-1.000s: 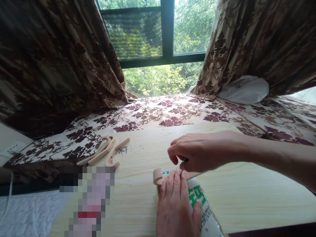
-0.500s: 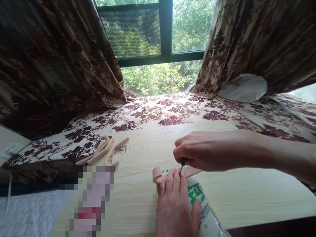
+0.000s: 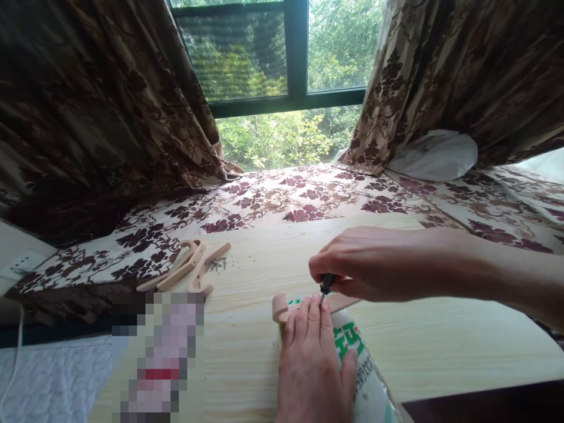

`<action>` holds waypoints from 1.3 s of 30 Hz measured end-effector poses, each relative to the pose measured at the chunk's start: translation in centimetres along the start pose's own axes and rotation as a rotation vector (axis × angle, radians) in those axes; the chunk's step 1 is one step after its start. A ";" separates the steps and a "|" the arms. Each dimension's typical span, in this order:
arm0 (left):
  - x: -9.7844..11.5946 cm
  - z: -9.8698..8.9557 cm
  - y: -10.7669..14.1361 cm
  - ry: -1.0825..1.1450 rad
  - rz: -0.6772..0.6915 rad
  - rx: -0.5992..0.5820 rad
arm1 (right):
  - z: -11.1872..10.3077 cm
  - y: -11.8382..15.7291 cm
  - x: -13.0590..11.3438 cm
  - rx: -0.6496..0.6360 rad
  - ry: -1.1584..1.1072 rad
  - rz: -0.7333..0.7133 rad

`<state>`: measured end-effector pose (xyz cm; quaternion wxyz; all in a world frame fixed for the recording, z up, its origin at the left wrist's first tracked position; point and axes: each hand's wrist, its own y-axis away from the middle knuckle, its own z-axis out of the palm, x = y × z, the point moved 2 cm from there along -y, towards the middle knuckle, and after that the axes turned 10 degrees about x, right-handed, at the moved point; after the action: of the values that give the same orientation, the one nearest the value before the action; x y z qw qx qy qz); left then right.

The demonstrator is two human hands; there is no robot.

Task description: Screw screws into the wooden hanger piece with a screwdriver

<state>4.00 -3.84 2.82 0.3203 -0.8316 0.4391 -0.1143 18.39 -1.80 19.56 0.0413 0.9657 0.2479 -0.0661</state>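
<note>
My right hand [image 3: 361,264] is closed around the black handle of a screwdriver [image 3: 326,283]. The screwdriver's metal shaft points down at a light wooden hook [image 3: 280,308], beside my left fingertips; any screw at its tip is hidden. My left hand [image 3: 311,358] lies with its fingers stretched out across the hook, pressing it down, and the thumb sits apart on a white package [image 3: 374,393] with green print. The hook has a curled left end, and its straight part runs under my fingers to the right. The package lies beneath hook and hand.
Several similar wooden hooks [image 3: 183,270] lie at the left edge of the pale wooden board [image 3: 242,352], beside a small pile of screws [image 3: 217,264]. A blurred-out pink item [image 3: 163,352] is at front left. Flowered cloth [image 3: 286,194] covers the window ledge behind, where a white plastic bag [image 3: 436,155] lies.
My right hand has turned slightly on the screwdriver, showing more of the black handle. My left hand, the hook and the package have hardly moved.
</note>
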 end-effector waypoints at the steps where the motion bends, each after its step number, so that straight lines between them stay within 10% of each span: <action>1: 0.0 0.0 0.0 0.003 -0.006 -0.004 | 0.1 -0.1 0.0 0.008 0.003 0.013; 32: 0.2 -0.5 -0.5 0.035 -0.041 -0.005 | 3.0 0.4 2.3 0.289 -0.274 0.213; 39: 0.3 -0.6 -0.4 0.020 -0.054 -0.009 | 2.4 0.8 2.0 0.214 -0.305 0.072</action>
<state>4.13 -4.18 3.46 0.3088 -0.8434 0.4204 -0.1291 20.24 -1.87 16.94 -0.0221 0.9515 0.1956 -0.2362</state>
